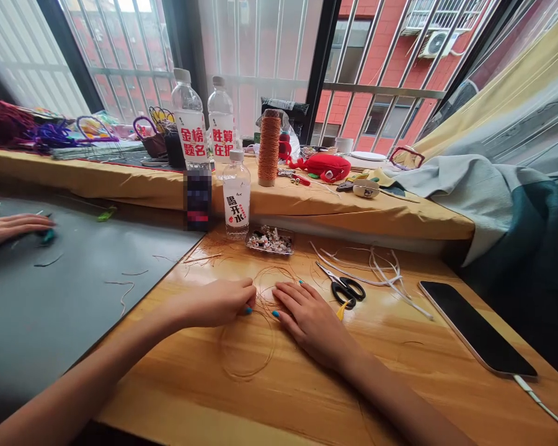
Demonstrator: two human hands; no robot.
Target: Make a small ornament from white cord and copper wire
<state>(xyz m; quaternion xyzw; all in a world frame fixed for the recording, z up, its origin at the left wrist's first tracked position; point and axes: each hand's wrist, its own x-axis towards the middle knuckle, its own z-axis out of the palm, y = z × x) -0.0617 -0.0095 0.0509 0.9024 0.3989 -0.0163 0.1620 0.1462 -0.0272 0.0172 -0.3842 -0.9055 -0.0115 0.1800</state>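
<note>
Thin brown cord (246, 375) lies in loose loops on the wooden table, around and between my hands. My left hand (227, 301) is closed, its fingers curled and pressed together on the cord at the left of the loops. Opposite it, my right hand (309, 319) rests palm down with fingers stretched out over the cord's right side. Black-handled scissors (341, 290) lie just beyond my right hand, blades partly apart. A small yellow piece (343, 310) shows beside that hand. What sits under my right palm is hidden.
Behind the loops stand a clear tray of small pieces (270, 241) and a water bottle (237, 204). White strips (381, 275) and a charging phone (477, 325) lie to the right. A cord spool (269, 148) stands on the ledge. Another person's hand (16, 229) is at far left.
</note>
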